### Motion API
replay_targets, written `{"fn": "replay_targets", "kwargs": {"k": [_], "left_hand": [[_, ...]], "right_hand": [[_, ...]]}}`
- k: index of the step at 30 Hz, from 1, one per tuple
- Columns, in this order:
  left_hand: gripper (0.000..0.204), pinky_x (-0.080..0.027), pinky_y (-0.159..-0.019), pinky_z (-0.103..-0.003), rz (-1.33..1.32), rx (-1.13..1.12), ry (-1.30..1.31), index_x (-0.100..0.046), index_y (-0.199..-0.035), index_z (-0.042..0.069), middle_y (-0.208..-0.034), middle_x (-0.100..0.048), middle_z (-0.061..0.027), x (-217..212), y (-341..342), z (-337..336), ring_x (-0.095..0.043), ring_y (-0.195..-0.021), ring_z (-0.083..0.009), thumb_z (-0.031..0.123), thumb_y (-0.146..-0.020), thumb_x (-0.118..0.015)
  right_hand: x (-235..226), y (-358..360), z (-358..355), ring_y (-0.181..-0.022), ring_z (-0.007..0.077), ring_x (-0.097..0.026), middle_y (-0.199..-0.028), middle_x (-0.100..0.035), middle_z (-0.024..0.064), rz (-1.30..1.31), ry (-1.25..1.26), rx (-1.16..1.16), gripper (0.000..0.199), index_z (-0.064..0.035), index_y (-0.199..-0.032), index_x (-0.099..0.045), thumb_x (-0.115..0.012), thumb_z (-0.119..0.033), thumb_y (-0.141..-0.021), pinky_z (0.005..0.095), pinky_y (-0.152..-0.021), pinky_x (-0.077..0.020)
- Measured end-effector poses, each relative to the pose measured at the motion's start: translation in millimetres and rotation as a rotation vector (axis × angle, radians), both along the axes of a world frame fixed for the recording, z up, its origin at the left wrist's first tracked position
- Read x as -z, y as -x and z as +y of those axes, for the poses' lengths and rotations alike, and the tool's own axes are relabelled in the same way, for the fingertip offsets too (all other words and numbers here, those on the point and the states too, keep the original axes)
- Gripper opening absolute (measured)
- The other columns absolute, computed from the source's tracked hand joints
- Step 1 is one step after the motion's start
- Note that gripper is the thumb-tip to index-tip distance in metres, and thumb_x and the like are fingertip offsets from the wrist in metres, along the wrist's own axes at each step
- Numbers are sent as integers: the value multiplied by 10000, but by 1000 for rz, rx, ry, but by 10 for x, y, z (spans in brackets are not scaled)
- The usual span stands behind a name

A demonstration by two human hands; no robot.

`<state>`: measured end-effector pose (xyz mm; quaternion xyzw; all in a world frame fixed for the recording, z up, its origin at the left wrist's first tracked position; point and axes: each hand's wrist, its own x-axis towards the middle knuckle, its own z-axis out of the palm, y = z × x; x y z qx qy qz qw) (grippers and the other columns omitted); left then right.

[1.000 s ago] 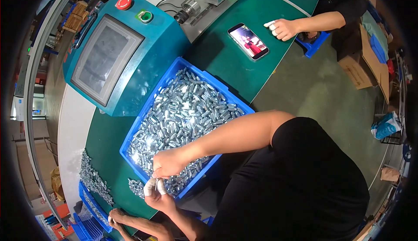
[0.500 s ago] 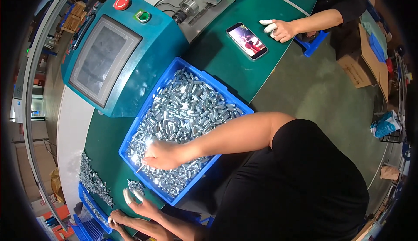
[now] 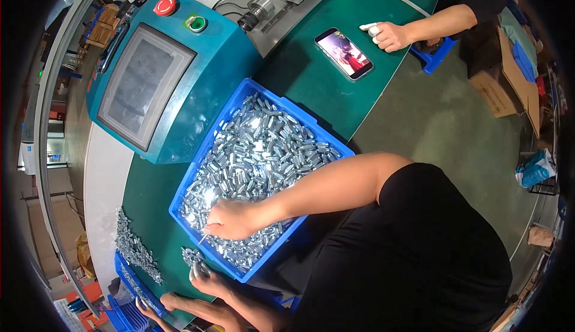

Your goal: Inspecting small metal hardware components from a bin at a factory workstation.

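grn tabletop [image 3: 353, 101]; gry flr [image 3: 422, 119]; cardbd box [image 3: 492, 93] | R hand [image 3: 230, 219] clamped on rod [image 3: 203, 239]; L hand [image 3: 206, 280] can't tell

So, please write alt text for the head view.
A person's right hand holds a thin metal piece at the edge of a blue bin of metal parts; the left hand is by a small pile beside the bin.
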<state>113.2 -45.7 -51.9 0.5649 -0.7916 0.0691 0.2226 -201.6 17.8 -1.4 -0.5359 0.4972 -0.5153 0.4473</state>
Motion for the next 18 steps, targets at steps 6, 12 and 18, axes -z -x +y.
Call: {"fn": "replay_targets", "kwargs": {"k": [6, 12, 18], "left_hand": [[265, -495, -779, -393, 3, 89, 116, -699, -1051, 37, -969, -632, -120, -25, 61, 43, -589, -909, -281, -15, -791, -706], [188, -492, -780, -390, 30, 145, 151, -677, -1007, 18, -959, -642, -135, 24, -3, 41, -593, -874, -291, 5, -819, -684], [184, -487, -810, -284, 870, -43, -111, -589, -1065, -44, -994, -649, -108, -294, 227, 132, -606, -892, -197, 115, -976, -565]], "right_hand": [[4, -19, -8, -580, 403, -571, -596, -581, 207, 7, 21, 10, 407, -6, -597, -563, -548, -275, -904, 488, -607, -442], [17, -31, -7, -577, 399, -568, -593, -577, 208, -4, 6, 1, 410, -5, -603, -568, -552, -280, -906, 482, -600, -439], [29, -49, -20, -554, 347, -581, -585, -584, 183, -10, 43, -43, 424, -2, -601, -566, -540, -277, -923, 456, -581, -439]]}}
